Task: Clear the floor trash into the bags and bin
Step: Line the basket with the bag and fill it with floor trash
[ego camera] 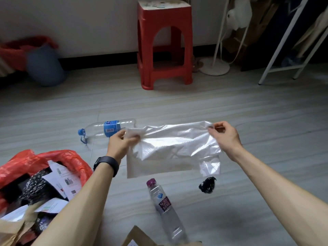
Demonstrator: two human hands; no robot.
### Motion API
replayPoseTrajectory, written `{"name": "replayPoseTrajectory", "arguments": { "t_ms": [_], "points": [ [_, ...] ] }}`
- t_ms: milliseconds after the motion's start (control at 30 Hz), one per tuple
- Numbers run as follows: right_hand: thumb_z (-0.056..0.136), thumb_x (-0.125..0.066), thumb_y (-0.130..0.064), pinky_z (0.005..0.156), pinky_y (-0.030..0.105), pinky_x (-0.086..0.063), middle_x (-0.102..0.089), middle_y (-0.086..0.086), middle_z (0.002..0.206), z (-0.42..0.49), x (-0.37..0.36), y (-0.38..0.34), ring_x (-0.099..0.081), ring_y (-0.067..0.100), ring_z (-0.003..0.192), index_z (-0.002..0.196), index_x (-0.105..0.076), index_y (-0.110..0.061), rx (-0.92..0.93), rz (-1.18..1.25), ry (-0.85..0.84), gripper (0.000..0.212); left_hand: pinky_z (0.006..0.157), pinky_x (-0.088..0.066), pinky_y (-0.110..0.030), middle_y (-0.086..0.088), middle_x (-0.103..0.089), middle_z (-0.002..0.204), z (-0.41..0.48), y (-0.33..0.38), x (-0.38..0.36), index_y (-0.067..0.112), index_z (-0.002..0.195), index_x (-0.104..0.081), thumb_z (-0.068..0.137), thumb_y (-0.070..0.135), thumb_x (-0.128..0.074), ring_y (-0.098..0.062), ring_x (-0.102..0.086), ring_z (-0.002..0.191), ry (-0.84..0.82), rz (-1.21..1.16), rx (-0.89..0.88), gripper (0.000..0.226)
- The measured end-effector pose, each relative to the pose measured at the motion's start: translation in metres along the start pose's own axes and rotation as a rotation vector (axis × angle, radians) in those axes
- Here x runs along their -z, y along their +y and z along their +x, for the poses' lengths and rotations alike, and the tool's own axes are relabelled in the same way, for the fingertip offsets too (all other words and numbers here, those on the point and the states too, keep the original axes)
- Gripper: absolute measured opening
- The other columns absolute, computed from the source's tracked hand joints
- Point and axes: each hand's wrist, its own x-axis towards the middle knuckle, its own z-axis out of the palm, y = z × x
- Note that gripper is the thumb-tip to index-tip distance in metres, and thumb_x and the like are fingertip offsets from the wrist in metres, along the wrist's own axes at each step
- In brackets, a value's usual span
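A clear plastic bag [174, 148] is stretched out above the floor between both hands. My left hand [120, 144] pinches its left top corner and my right hand [223, 137] pinches its right top corner. Behind the bag a clear bottle with a blue label [108, 129] lies on its side. A bottle with a purple cap [165, 208] lies on the floor below the bag. A small black crumpled scrap [207, 185] sits beside it. A red bag [40, 167] full of paper and dark trash stands open at lower left. A blue bin with a red liner [42, 64] stands by the far wall.
A red plastic stool [165, 45] stands against the wall ahead. A white fan base [215, 67] and a white rack leg [276, 54] are at the right. Brown cardboard [140, 237] lies at the bottom edge, and brown paper [10, 229] at bottom left.
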Motion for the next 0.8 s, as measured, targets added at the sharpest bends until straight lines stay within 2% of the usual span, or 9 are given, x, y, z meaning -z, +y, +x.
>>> {"name": "replayPoseTrajectory", "arguments": {
  "t_ms": [67,133,233,300,433,500,600,700,800],
  "points": [
    [0.076,-0.084,-0.026,0.094,0.036,-0.048,-0.067,0.006,0.118,0.003,0.003,0.001,-0.063,0.022,0.105,0.112,-0.063,-0.015,-0.207,0.190,-0.155,0.042,0.059,-0.049,-0.028,-0.003,-0.067,0.085,-0.002,0.000,-0.001,0.011,0.097,-0.069,0.084,0.010,-0.074,-0.018,-0.060,0.074,-0.038,-0.133,0.089,0.014],
    [0.068,-0.089,-0.022,0.099,0.036,-0.047,-0.066,0.008,0.123,0.002,0.009,0.003,-0.063,0.025,0.113,0.128,-0.057,-0.001,-0.417,0.282,-0.458,0.071,0.061,-0.049,-0.030,-0.007,-0.064,0.086,-0.003,-0.002,-0.002,0.005,0.101,-0.066,0.089,0.009,-0.069,-0.020,-0.059,0.074,-0.067,-0.124,0.131,0.014],
    [0.070,-0.083,-0.002,0.074,0.030,-0.059,-0.073,0.015,0.109,-0.008,0.009,0.010,-0.072,0.025,0.095,0.119,-0.062,0.006,-0.527,0.236,-0.643,0.054,0.082,-0.053,-0.042,-0.015,-0.065,0.099,-0.002,-0.003,-0.003,-0.002,0.113,-0.062,0.093,0.004,-0.062,-0.026,-0.061,0.087,-0.035,-0.170,0.158,0.021],
    [0.077,-0.078,0.002,0.064,0.027,-0.058,-0.075,0.014,0.100,-0.010,0.006,0.013,-0.074,0.021,0.082,0.113,-0.066,0.005,-0.513,0.195,-0.564,0.038,0.089,-0.053,-0.042,-0.016,-0.066,0.107,0.001,-0.003,-0.002,0.002,0.117,-0.061,0.094,0.007,-0.062,-0.025,-0.062,0.094,-0.038,-0.177,0.151,0.024],
    [0.085,-0.074,-0.005,0.049,0.028,-0.053,-0.073,0.010,0.086,-0.003,0.001,0.012,-0.069,0.017,0.061,0.098,-0.068,-0.004,-0.412,0.232,-0.288,0.015,0.063,-0.058,-0.036,-0.008,-0.068,0.115,-0.003,-0.011,0.003,0.020,0.124,-0.049,0.080,0.030,-0.080,-0.023,-0.069,0.093,-0.264,-0.062,0.327,0.055],
    [0.088,-0.072,-0.010,0.048,0.028,-0.052,-0.069,0.007,0.085,-0.003,0.000,0.011,-0.066,0.015,0.057,0.102,-0.066,-0.009,-0.392,0.251,-0.212,0.015,0.060,-0.058,-0.036,-0.010,-0.068,0.110,-0.007,-0.018,0.004,0.020,0.119,-0.049,0.074,0.022,-0.085,-0.025,-0.072,0.082,-0.311,0.023,0.407,0.058],
    [0.087,-0.075,-0.024,0.062,0.036,-0.057,-0.072,0.010,0.101,-0.005,0.000,0.011,-0.069,0.023,0.077,0.114,-0.062,-0.013,-0.396,0.305,-0.285,0.031,0.054,-0.056,-0.031,-0.013,-0.071,0.102,-0.005,-0.021,0.002,0.010,0.113,-0.060,0.080,0.004,-0.075,-0.023,-0.072,0.067,-0.241,0.022,0.360,0.037],
    [0.079,-0.079,-0.021,0.098,0.044,-0.051,-0.068,0.014,0.123,-0.011,0.000,0.010,-0.064,0.026,0.108,0.127,-0.062,-0.008,-0.522,0.465,-0.554,0.053,0.053,-0.055,-0.030,-0.014,-0.070,0.098,0.000,-0.018,0.000,0.005,0.109,-0.064,0.086,0.000,-0.066,-0.025,-0.071,0.066,-0.206,-0.126,0.350,0.023],
    [0.078,-0.076,-0.009,0.098,0.038,-0.052,-0.066,0.017,0.123,-0.020,-0.004,0.012,-0.063,0.027,0.110,0.126,-0.064,-0.001,-0.548,0.492,-0.728,0.050,0.057,-0.057,-0.032,-0.013,-0.068,0.098,0.001,-0.014,-0.004,0.005,0.110,-0.064,0.087,-0.002,-0.061,-0.027,-0.070,0.072,-0.219,-0.224,0.380,0.024]
  ]
}}
